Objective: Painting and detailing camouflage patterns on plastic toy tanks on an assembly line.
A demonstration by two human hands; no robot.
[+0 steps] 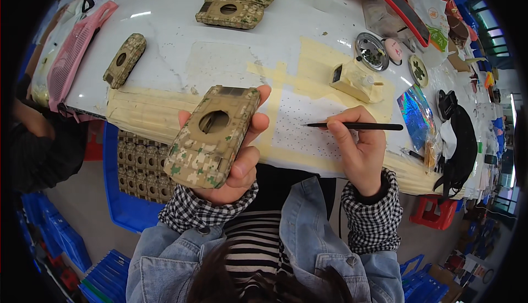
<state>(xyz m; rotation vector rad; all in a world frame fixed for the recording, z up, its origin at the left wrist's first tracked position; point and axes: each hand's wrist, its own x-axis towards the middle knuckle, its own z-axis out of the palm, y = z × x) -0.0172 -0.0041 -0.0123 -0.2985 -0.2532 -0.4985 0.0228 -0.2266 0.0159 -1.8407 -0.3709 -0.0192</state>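
My left hand (245, 168) is closed around a toy tank hull (206, 152) in pixelated tan, brown and green camouflage. It is held tilted above the table's near edge, with a round hole in its top facing up. My right hand (360, 152) pinches a slim black pointed tool (379, 126); whether it is tweezers or a pen I cannot tell. The tool's tip points left, at or just over a white sheet (291, 105) dotted with tiny dark specks. Beige tape borders this sheet.
Similar hulls (242, 20) stand in a row at the far side; another hull (125, 61) lies left. A blue crate (113, 193) below the table holds several more. Right are a taped box (352, 83), a round metal dish (369, 50) and a pink basket (77, 61) far left.
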